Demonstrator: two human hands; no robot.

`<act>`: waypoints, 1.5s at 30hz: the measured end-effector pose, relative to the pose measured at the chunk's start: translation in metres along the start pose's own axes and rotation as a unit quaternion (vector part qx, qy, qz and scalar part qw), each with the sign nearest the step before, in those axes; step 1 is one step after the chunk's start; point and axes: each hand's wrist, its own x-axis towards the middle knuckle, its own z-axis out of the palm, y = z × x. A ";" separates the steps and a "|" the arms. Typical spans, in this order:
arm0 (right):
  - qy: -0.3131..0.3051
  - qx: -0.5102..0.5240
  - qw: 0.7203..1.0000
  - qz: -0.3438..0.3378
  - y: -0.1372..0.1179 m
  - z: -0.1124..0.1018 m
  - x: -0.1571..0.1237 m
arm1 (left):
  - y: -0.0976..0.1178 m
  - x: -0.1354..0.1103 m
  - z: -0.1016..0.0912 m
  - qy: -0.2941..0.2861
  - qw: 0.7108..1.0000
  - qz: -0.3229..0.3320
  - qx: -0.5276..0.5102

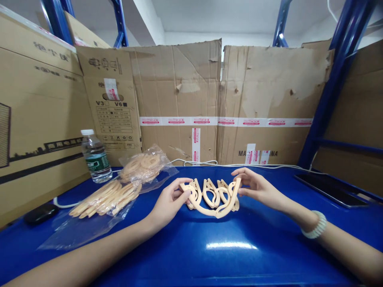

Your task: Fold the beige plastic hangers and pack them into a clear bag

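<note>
Between my two hands is a beige plastic folding clothes hanger, its arms spread up and outward into a wide U. My left hand pinches the left arm's tip between thumb and fingers. At the other end, my right hand grips the tip of the right arm, fingers curled behind it. Just behind it, several similar folded hangers stand in a row on the blue table, partly hidden by the held one.
On the left lie a clear bag of long beige pieces and another bag of round beige pieces. Nearby are a water bottle and a black mouse. A dark phone-like slab lies right. Cardboard walls the back.
</note>
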 end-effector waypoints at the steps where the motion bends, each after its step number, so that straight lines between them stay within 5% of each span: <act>1: 0.005 0.023 1.000 0.003 0.001 0.003 0.000 | -0.001 -0.001 0.001 -0.008 1.000 0.005 -0.001; 8: 0.048 0.049 0.998 -0.014 0.002 0.023 0.001 | 0.003 -0.009 0.004 -0.011 0.997 0.058 0.046; 16: -0.106 -0.100 0.987 -0.061 -0.020 0.036 -0.011 | 0.002 -0.010 0.007 0.011 0.993 0.096 0.066; 24: -0.167 -0.177 0.964 -0.103 -0.024 0.033 -0.013 | 0.000 -0.009 0.006 0.047 0.995 0.080 0.034; 45: -0.136 -0.199 0.963 -0.120 -0.023 0.032 -0.015 | 0.007 -0.017 0.004 -0.110 0.960 0.194 0.167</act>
